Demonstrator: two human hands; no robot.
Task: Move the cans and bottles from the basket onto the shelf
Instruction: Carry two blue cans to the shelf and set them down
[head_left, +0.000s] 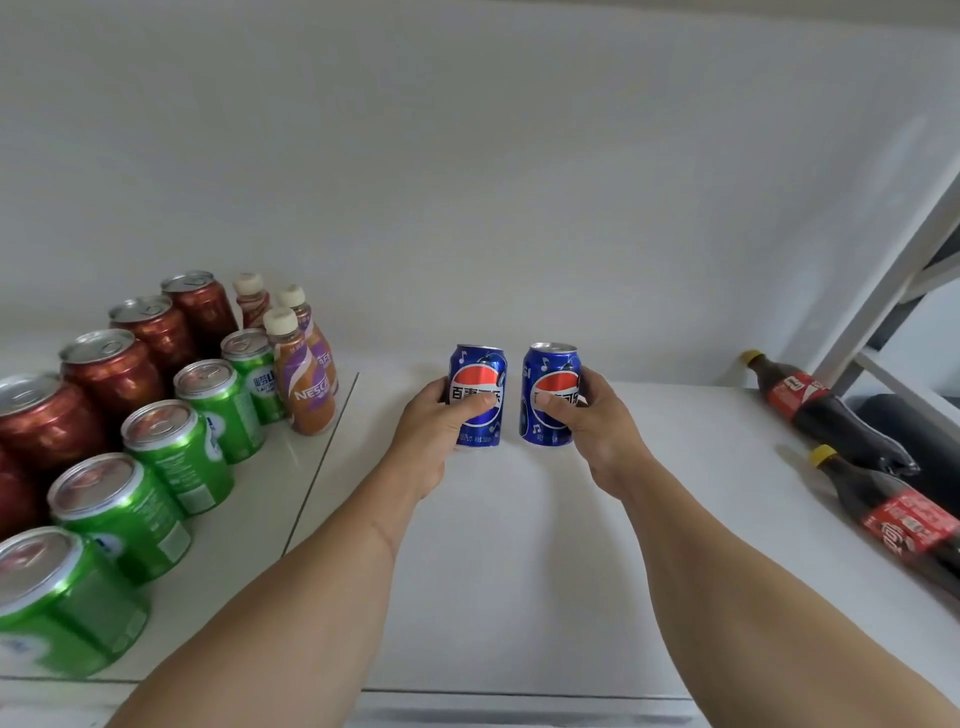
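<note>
Two blue cans held upright on the white shelf

The left blue can (477, 395) stands upright at the middle of the white shelf (519, 571), its base down on the surface or nearly so; contact cannot be told for certain. The left hand (431, 431) grips it from the left side, the thumb laid across the front of the label and the other fingers curled round behind, out of sight. Just to the right of that thumb, with a narrow gap between the two, stands the right blue can (551, 394), also upright. The right hand (592, 421) grips it from the right side, thumb pressed across the label, the rest of the fingers wrapped round the far side. Both forearms reach in from the near edge of the shelf.

Left of the left hand's knuckles, well apart from them, drinks stand in rows: a row of green cans (182, 447) nearest the hand, a row of red cans (111, 379) further left, and at the back three small coffee bottles (304, 384) with cream caps. Right of the right hand's fingers, well apart, two cola bottles (821, 410) with yellow caps and red labels stand near the shelf's right edge, leaning in this wide view. Behind them rises a white shelf post (893, 291). A plain white wall (467, 182) sits behind the fingertips of both hands
</note>
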